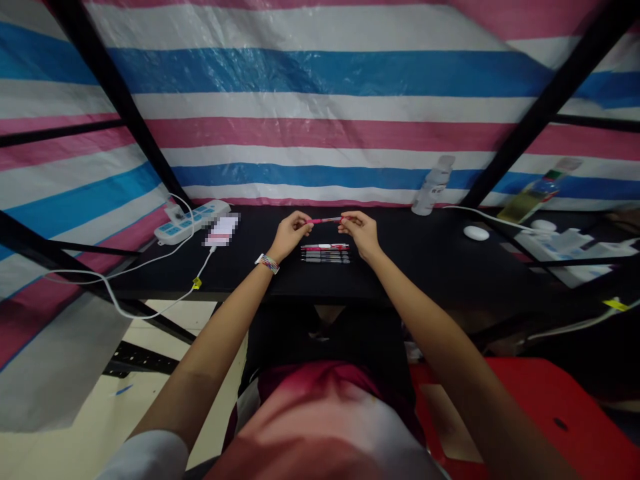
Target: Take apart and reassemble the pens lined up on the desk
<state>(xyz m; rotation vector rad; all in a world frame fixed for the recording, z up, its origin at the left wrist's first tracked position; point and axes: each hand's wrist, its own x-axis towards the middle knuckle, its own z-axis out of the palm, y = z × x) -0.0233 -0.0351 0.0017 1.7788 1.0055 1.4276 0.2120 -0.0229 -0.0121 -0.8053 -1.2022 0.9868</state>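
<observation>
A pink pen (326, 220) is held level above the black table, stretched between my two hands. My left hand (291, 235) pinches its left end; a woven bracelet circles that wrist. At the other end, the fingers of my right hand (361, 233) are closed on the pen. Just below the hands, several pens (325, 257) lie side by side in a row on the table, with a red and white pen (325, 247) along the far side of the row.
On the left are a power strip (193, 222) and a blurred-out phone (221, 230) with a white cable. A clear bottle (433, 187) and a white oval case (476, 233) stand right. Farther right is a bottle of yellowish liquid (530, 200). Black frame posts flank the table (410, 267).
</observation>
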